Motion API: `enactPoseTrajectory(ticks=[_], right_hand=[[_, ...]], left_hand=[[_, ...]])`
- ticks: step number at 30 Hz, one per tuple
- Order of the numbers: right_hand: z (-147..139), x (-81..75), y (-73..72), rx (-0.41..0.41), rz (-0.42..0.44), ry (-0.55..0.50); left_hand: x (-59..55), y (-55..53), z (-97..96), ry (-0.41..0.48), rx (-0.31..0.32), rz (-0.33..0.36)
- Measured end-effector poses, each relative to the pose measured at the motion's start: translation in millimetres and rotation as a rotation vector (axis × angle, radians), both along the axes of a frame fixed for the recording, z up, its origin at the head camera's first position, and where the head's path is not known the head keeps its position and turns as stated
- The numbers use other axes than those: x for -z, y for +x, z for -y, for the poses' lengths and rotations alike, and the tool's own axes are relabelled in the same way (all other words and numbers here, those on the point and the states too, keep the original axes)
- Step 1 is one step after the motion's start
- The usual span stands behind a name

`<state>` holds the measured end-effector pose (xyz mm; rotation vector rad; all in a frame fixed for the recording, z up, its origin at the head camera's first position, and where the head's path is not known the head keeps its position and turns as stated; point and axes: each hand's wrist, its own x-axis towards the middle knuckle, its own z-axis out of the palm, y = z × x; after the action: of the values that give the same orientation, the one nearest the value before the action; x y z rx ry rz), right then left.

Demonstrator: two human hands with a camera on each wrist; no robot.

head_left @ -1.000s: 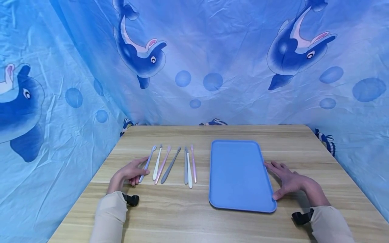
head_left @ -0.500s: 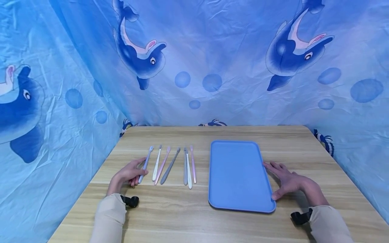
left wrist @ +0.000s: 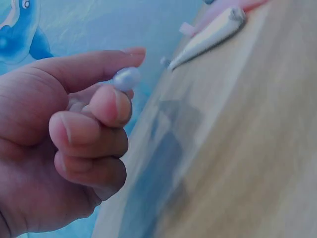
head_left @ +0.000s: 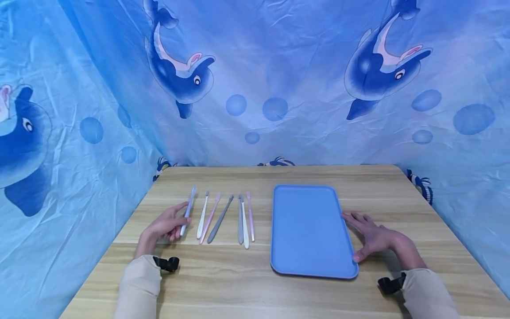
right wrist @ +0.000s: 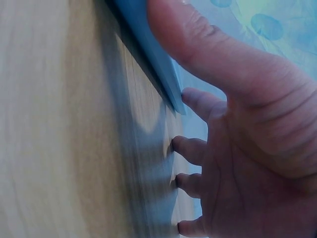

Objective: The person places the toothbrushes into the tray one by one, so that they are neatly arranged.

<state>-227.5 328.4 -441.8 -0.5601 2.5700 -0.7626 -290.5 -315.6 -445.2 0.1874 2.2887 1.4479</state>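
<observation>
A light purple toothbrush [head_left: 192,197] is pinched in my left hand [head_left: 163,223] at the left of the table, its head pointing away from me. The left wrist view shows its rounded handle end [left wrist: 127,78] between thumb and index finger, above the wood, with the other fingers curled. To its right lie a white toothbrush [head_left: 202,217], a pink one [head_left: 209,221] and a dark grey one [head_left: 220,220]. My right hand [head_left: 374,237] is spread along the right edge of a blue tray [head_left: 308,230], thumb near its front corner and index finger farther back.
Between those brushes and the tray lie a grey toothbrush [head_left: 240,228], a white one [head_left: 245,227] overlapping it, and a pink-purple one [head_left: 250,219]. Wooden tabletop [head_left: 223,283] extends around everything. A blue dolphin-print cloth [head_left: 247,79] hangs behind and along the sides.
The left hand has raised the light purple toothbrush from the table and shifted it slightly left, away from the white one. The right hand keeps its place at the tray; the view has drifted slightly.
</observation>
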Motion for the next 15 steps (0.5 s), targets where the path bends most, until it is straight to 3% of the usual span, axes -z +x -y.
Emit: enactPoseTrajectory(ticks=[7, 15], right_hand=[[-0.5, -1.3, 0.1, 0.002, 0.006, -0.004], [-0.7, -2.3, 0.8, 0.004, -0.006, 0.002]], left_hand=[[-11.1, -2.1, -9.8, 0.029, -0.008, -0.047], [-26.4, -0.2, -33.6, 0.069, -0.026, -0.085]])
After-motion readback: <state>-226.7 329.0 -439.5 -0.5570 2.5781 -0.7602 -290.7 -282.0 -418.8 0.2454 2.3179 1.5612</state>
